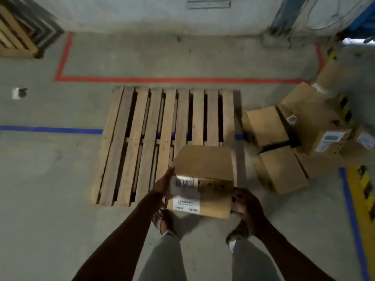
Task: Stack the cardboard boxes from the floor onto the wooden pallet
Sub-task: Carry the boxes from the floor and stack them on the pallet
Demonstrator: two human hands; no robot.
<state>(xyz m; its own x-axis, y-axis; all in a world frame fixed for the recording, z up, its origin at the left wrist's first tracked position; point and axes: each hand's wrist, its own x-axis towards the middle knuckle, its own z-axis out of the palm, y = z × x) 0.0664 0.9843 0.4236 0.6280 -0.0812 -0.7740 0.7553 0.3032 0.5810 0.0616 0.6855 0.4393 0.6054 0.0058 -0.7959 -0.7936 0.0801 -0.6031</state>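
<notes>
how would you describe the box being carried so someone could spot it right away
Start at the wooden pallet lying flat on the concrete floor. At its near right corner, a cardboard box is gripped between the left hand and right hand. Unlike the boxes piled on the floor to the right, it is held up and shows white barcode labels facing the camera.

Brown cardboard box (pixel 204 179) with white barcode labels (pixel 186 183); pale wooden pallet (pixel 142 142); red (pixel 162 80) and blue floor tape (pixel 50 130); yellow-black hazard stripes (pixel 365 189).
</notes>
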